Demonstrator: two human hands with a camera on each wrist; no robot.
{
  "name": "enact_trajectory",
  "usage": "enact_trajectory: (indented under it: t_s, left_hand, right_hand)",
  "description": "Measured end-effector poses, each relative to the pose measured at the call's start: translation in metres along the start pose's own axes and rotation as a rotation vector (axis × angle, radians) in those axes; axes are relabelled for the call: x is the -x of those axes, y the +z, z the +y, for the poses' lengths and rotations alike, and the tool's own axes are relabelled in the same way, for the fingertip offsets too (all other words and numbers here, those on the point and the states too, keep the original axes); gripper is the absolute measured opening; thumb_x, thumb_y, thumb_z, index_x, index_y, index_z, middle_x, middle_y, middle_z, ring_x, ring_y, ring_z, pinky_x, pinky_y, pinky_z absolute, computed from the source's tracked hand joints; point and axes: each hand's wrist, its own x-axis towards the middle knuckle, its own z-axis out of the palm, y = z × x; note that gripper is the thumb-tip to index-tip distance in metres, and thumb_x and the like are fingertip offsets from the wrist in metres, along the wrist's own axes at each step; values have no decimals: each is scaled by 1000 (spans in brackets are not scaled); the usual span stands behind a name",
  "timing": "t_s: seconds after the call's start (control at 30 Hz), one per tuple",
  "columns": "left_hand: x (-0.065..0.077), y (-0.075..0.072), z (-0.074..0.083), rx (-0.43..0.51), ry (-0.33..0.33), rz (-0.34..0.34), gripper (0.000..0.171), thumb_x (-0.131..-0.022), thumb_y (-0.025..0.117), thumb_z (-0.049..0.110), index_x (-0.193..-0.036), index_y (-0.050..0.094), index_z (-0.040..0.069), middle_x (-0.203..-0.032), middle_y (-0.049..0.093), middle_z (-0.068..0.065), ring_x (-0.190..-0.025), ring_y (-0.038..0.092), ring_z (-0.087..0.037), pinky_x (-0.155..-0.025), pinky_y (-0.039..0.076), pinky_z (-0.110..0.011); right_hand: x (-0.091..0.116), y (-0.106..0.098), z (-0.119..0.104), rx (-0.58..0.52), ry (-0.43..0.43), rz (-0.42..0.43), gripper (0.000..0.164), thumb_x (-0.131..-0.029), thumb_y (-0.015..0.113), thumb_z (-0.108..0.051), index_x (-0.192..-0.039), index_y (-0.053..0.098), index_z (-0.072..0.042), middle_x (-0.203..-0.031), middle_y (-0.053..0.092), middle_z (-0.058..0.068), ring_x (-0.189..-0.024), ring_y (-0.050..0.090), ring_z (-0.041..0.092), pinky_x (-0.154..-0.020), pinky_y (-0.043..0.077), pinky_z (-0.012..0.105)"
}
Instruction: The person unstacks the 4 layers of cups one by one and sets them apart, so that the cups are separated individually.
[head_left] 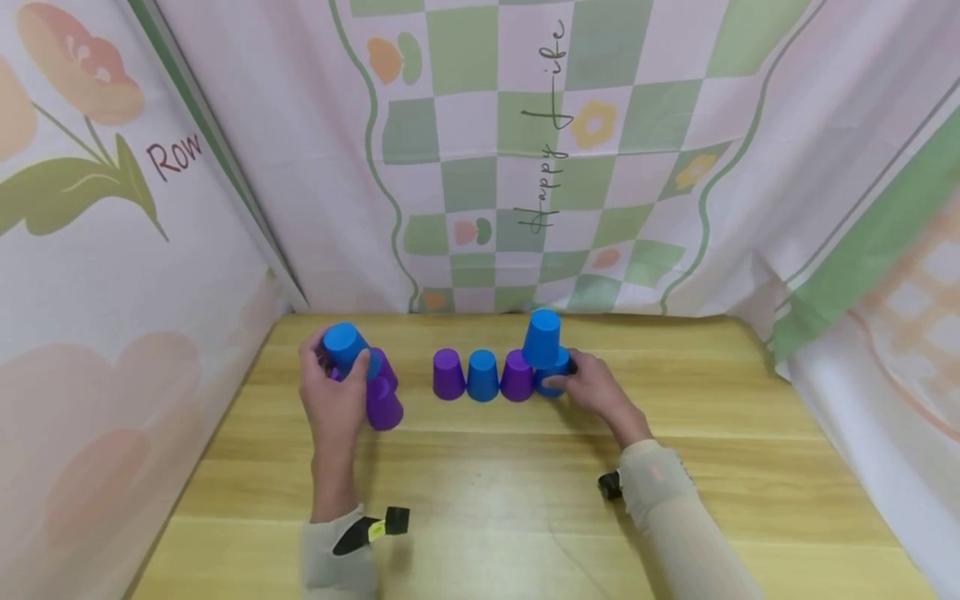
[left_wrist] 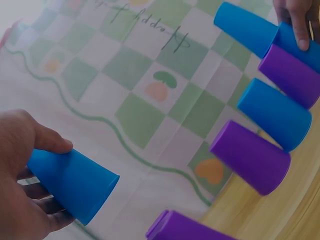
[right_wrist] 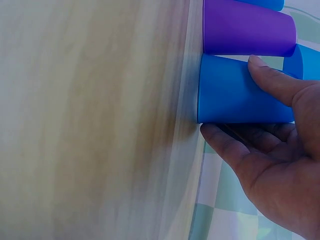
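My left hand (head_left: 335, 408) holds a blue cup (head_left: 347, 343) between thumb and fingers, raised off the table. Just beside and below it are purple cups (head_left: 385, 407), partly hidden by the hand and the blue cup. Four upside-down cups stand in a row at mid-table: a purple cup (head_left: 448, 375), a blue cup (head_left: 483, 377), another purple cup (head_left: 517, 377) and an end blue cup (right_wrist: 240, 92). My right hand (head_left: 600, 390) grips that end cup with the thumb on its near side. Above the last two rests another blue cup (head_left: 543, 336), also upside down.
The wooden table (head_left: 480, 492) reaches back to a checked cloth (head_left: 525, 167). Another printed cloth (head_left: 97, 333) hangs along the left side. Black devices, including a wrist camera (head_left: 396, 521), are strapped at both wrists.
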Motion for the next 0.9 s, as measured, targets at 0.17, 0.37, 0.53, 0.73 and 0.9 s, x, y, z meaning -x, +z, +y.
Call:
enact_trajectory:
  t_s: [0.17,0.37,0.53,0.73,0.9]
  left_hand:
    - [-3,-8,-3,-5,18,29,58,-99,72,10,-150,45,8,-153,53,-19,-145,49,-39,-122,41,-57]
    - [-5,-15,-7,-6,31,57,58,-99,72,9,-150,45,6,-152,53,-21,-145,49,-40,-122,40,-58]
    - [-8,-20,-9,6,25,90,58,-97,73,6,-149,46,5,-150,54,-22,-143,51,-40,-123,39,-56]
    - [-11,-27,-11,-15,22,135,58,-98,74,8,-149,47,5,-148,56,-20,-142,52,-39,-124,38,-55]
    - [-14,-35,-13,-26,-17,183,60,-99,73,11,-152,46,7,-152,54,-17,-144,50,-38,-126,36,-55]
  right_hand:
    - [0,-2,-1,-5,3,-7,52,-98,75,-29,-137,61,3,-136,66,28,-125,64,46,-106,53,62]
    - [0,-1,-1,3,11,-5,53,-97,76,-29,-137,61,3,-136,66,29,-124,64,47,-104,54,61]
    - [0,-1,-1,-1,3,-5,50,-98,75,-29,-135,62,2,-135,67,28,-124,64,46,-104,55,61]
    - [0,-1,-2,-8,5,-7,50,-97,76,-29,-135,62,2,-135,67,28,-124,64,46,-104,55,62]
    - [-1,-1,0,-4,13,-8,50,-98,75,-30,-135,62,2,-135,67,28,-124,64,46,-104,55,61]
